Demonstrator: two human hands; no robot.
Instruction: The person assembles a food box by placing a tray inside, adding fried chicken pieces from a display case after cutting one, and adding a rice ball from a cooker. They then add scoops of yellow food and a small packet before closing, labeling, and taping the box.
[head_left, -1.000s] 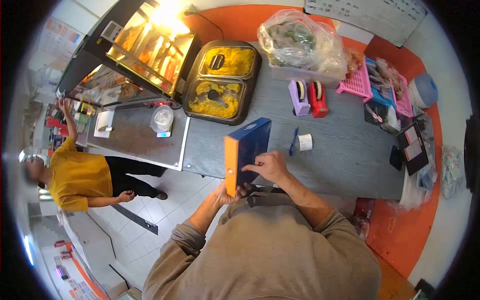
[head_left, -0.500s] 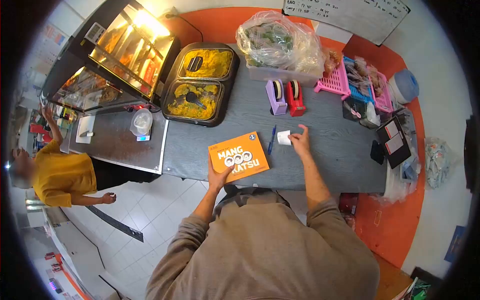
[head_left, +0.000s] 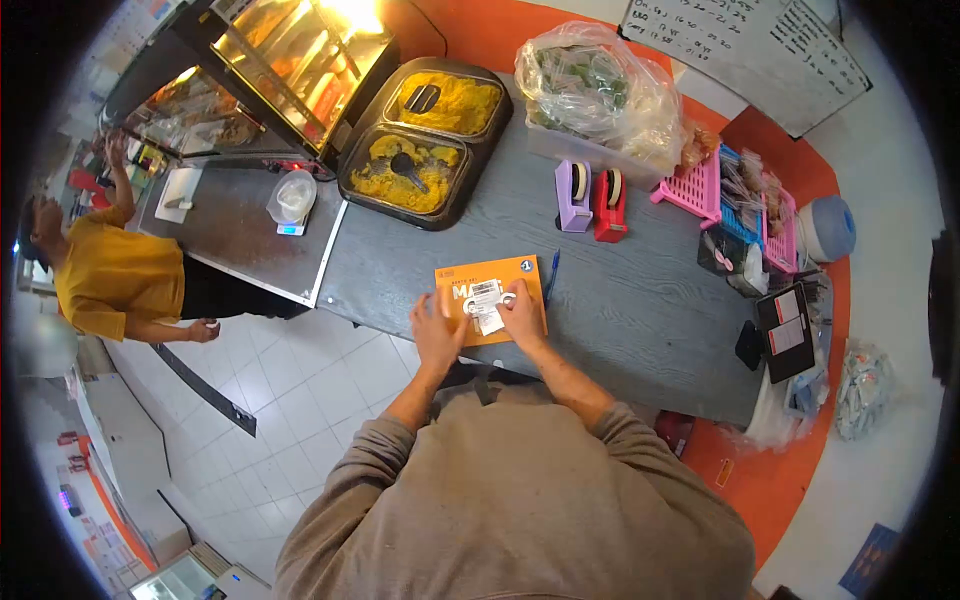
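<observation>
While the orange box (head_left: 492, 298) lies flat at the near edge of the grey counter (head_left: 640, 300), long axis left-right, the white slip (head_left: 486, 303) rests on its lid; the left hand (head_left: 438, 330) and right hand (head_left: 521, 314) press it with fingertips, neither gripping.

Looks like a takeaway food stall: heated display case (head_left: 290, 60) far left, trays of yellow food (head_left: 425, 140), grey service counter (head_left: 640, 300)
</observation>
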